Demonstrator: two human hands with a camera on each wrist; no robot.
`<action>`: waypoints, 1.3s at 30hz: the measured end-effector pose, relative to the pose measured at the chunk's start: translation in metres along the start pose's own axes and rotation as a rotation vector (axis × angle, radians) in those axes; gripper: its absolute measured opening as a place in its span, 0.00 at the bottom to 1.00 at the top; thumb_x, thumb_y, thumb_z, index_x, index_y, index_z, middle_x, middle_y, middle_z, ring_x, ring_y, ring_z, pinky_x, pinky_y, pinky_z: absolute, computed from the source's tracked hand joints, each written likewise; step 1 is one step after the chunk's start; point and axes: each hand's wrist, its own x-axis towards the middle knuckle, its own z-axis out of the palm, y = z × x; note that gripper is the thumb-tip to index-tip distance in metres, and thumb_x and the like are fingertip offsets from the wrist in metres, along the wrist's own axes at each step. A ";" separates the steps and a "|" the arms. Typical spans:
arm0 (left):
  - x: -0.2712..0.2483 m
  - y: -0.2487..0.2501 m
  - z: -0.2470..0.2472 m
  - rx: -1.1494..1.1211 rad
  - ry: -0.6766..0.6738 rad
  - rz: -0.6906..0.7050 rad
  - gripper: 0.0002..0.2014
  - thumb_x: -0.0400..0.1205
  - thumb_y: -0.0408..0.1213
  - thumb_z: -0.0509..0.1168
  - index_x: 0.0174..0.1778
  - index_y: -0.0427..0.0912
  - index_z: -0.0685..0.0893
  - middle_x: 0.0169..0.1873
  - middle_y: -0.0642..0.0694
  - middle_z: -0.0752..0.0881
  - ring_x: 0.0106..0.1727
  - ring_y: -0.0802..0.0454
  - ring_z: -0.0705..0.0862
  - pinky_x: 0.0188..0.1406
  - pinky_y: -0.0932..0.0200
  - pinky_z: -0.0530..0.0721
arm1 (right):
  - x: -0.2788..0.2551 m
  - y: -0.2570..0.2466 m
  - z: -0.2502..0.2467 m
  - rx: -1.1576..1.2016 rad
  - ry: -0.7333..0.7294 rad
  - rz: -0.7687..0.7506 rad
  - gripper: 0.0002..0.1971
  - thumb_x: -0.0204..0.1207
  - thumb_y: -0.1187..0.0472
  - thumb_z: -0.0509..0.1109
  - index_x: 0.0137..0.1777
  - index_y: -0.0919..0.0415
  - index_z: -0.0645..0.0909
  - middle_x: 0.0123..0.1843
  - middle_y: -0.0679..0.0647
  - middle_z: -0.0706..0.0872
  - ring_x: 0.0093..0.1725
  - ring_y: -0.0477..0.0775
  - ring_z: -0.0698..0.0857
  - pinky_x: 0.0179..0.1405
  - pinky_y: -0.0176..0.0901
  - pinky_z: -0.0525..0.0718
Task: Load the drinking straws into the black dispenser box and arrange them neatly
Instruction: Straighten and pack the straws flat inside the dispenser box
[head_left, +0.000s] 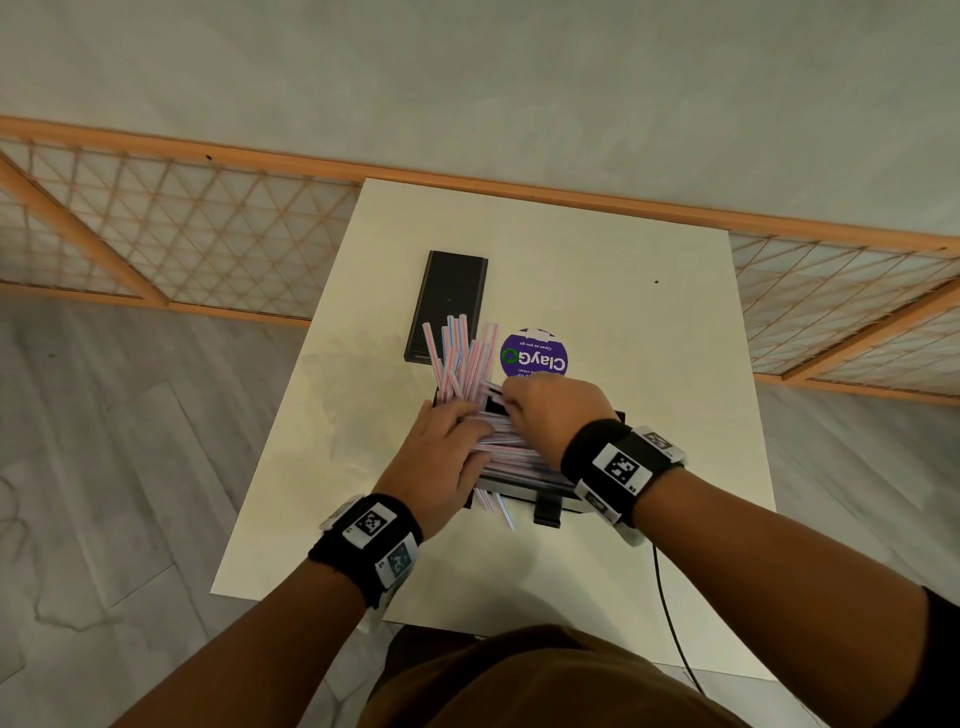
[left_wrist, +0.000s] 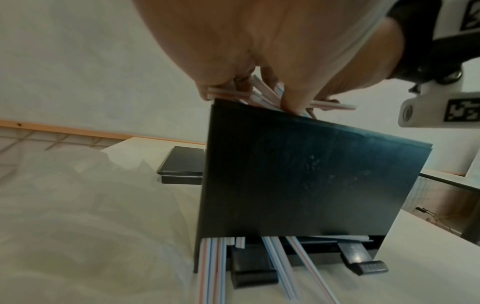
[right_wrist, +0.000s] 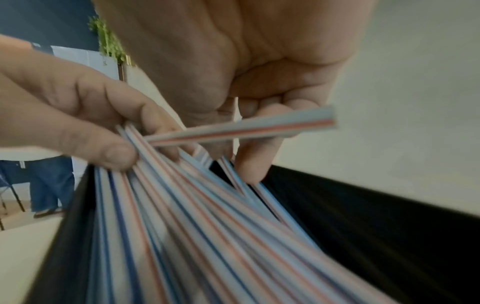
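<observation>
The white worktop (head_left: 597, 270) carries everything. Near its front edge stands the black dispenser box (left_wrist: 298, 174), open at the top and packed with red-and-blue striped drinking straws (right_wrist: 197, 226). Most of them lie lengthwise in the box in a loose, crossing heap. One sheaf sticks up and fans out over the far left corner, and a few poke out of the slot at the bottom front onto the worktop, beside the box's black lever.

Behind the box, apart from it, a flat black lid (head_left: 448, 306) lies on the worktop, the tips of the fanned straws overlapping its near end in the head view. To the right of the lid is a round purple sticker (head_left: 534, 356) printed "ClayGo".

The left hand (head_left: 441, 457) rests over the left end of the box. Its fingers (right_wrist: 78, 115) are curled down onto the top of the heap, with the thumb and fingertips pressing and gripping a bunch of straws against the box's left wall. The right hand (head_left: 556, 410) reaches in from the right over the middle of the box. Its fingers (right_wrist: 257, 156) are bent downward among the straws, and one straw runs crosswise, caught between them and the thumb, its free end pointing right above the heap.
</observation>
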 end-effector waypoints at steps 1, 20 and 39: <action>0.000 0.001 0.000 -0.036 0.007 -0.010 0.12 0.85 0.39 0.68 0.63 0.42 0.84 0.65 0.47 0.77 0.68 0.49 0.75 0.73 0.54 0.76 | 0.000 -0.004 -0.004 -0.001 0.027 -0.015 0.06 0.87 0.54 0.59 0.51 0.52 0.76 0.42 0.51 0.84 0.38 0.57 0.83 0.32 0.43 0.77; -0.004 0.005 -0.009 -0.107 0.163 -0.189 0.42 0.70 0.55 0.81 0.75 0.46 0.70 0.75 0.48 0.65 0.74 0.49 0.73 0.69 0.50 0.85 | 0.025 0.004 -0.028 0.364 0.073 0.189 0.10 0.86 0.56 0.60 0.59 0.58 0.81 0.52 0.53 0.85 0.47 0.55 0.81 0.46 0.44 0.77; 0.002 0.000 0.000 -0.226 0.186 -0.151 0.40 0.67 0.44 0.85 0.69 0.41 0.70 0.81 0.45 0.58 0.61 0.51 0.85 0.55 0.60 0.91 | 0.044 -0.027 -0.020 0.522 -0.223 0.064 0.11 0.76 0.49 0.75 0.48 0.57 0.87 0.42 0.55 0.91 0.44 0.55 0.90 0.48 0.48 0.90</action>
